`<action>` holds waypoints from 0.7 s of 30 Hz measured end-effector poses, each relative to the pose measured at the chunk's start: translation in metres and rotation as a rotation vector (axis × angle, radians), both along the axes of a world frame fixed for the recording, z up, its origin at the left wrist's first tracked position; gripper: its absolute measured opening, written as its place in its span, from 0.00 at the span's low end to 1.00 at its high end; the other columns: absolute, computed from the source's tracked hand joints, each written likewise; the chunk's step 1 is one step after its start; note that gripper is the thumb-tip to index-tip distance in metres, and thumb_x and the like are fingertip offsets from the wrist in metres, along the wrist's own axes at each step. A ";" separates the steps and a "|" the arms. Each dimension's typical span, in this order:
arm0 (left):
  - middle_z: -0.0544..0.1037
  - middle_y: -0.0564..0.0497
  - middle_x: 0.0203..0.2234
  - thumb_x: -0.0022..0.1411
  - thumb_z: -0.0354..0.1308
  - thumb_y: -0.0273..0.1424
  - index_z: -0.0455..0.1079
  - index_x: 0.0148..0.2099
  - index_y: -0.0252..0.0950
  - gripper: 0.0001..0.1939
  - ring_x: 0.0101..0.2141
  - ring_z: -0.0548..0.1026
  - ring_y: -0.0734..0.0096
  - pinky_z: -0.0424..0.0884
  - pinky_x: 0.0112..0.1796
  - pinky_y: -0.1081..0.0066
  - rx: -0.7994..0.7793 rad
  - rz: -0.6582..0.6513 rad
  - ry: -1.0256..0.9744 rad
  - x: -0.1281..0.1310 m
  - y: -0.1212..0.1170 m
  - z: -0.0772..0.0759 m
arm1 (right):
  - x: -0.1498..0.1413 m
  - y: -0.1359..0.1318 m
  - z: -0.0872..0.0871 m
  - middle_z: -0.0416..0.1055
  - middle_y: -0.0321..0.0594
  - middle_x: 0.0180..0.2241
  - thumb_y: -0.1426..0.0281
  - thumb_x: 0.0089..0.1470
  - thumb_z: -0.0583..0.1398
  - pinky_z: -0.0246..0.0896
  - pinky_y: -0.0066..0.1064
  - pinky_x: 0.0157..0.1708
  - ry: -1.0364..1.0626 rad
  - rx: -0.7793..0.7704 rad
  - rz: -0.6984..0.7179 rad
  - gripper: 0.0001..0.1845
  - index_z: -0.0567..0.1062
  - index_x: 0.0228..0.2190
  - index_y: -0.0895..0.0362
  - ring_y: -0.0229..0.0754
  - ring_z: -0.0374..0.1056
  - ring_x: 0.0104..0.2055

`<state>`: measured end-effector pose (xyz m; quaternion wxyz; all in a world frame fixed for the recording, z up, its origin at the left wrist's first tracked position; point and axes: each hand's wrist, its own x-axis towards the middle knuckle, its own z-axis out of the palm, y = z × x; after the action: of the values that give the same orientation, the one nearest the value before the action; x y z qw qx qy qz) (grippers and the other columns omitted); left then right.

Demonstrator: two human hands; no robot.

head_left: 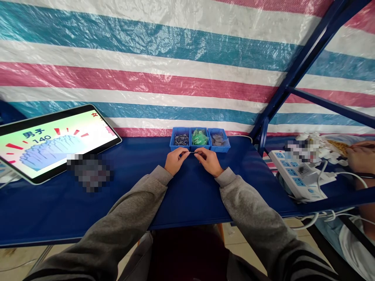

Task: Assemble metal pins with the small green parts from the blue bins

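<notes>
Gray sleeves [131, 207]: nearest the camera in the head view, reaching in from both lower corners; the right one bears black stripes.
Left hand [176, 160]: thumb and fingers brought together in a narrow pinch on one end of a thin piece [191, 152].
Right hand [209, 160]: pinched likewise on the other end.
Thin piece: spans the gap between the two hands, roughly level, just in front of the bins; too small to identify.
Left bin [182, 130]: blue, holding dark, shiny pieces [181, 139].
Middle bin [195, 130]: blue, filled with green plastic [200, 137].
Right bin [220, 149]: blue, containing grayish pieces [219, 139]; all three bins stand in a row.
Blue tabletop [193, 203]: beneath the hands and bins.
Screen [58, 144]: at the left, lit, showing drawn raised arms and "140"; a pixelated patch [92, 173] is beside it.
Power strip [288, 171]: white with blue sockets, at the right, cables attached.
Another person's hand [363, 156]: at the right edge, its grip unclear, near yellowish pieces [336, 147].
Striped sheet [175, 50]: hangs behind, alongside a blue frame [288, 86].
</notes>
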<state>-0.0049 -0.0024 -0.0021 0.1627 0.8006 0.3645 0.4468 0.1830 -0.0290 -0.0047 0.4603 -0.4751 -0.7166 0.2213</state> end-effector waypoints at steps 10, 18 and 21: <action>0.79 0.50 0.25 0.67 0.50 0.42 0.73 0.30 0.35 0.20 0.25 0.75 0.73 0.70 0.27 0.75 -0.046 -0.013 -0.040 0.000 0.001 0.000 | -0.001 -0.001 0.002 0.74 0.41 0.29 0.61 0.59 0.56 0.63 0.30 0.28 -0.030 0.047 0.000 0.13 0.76 0.31 0.55 0.41 0.69 0.28; 0.82 0.48 0.31 0.63 0.58 0.41 0.78 0.35 0.36 0.14 0.31 0.79 0.68 0.74 0.29 0.73 0.036 0.013 -0.173 0.008 -0.010 0.007 | -0.001 0.000 -0.001 0.72 0.40 0.28 0.62 0.62 0.54 0.64 0.31 0.31 -0.064 0.111 0.026 0.15 0.76 0.31 0.56 0.40 0.68 0.27; 0.82 0.48 0.31 0.63 0.58 0.39 0.78 0.35 0.36 0.13 0.30 0.79 0.68 0.73 0.28 0.73 0.026 0.061 -0.190 0.010 -0.012 0.005 | -0.001 0.000 -0.001 0.71 0.39 0.26 0.62 0.63 0.53 0.64 0.32 0.33 -0.069 0.127 0.037 0.16 0.76 0.31 0.56 0.39 0.67 0.24</action>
<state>0.0055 -0.0141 0.0031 0.1723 0.7453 0.3657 0.5301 0.1824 -0.0293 -0.0053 0.4605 -0.4390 -0.7532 0.1673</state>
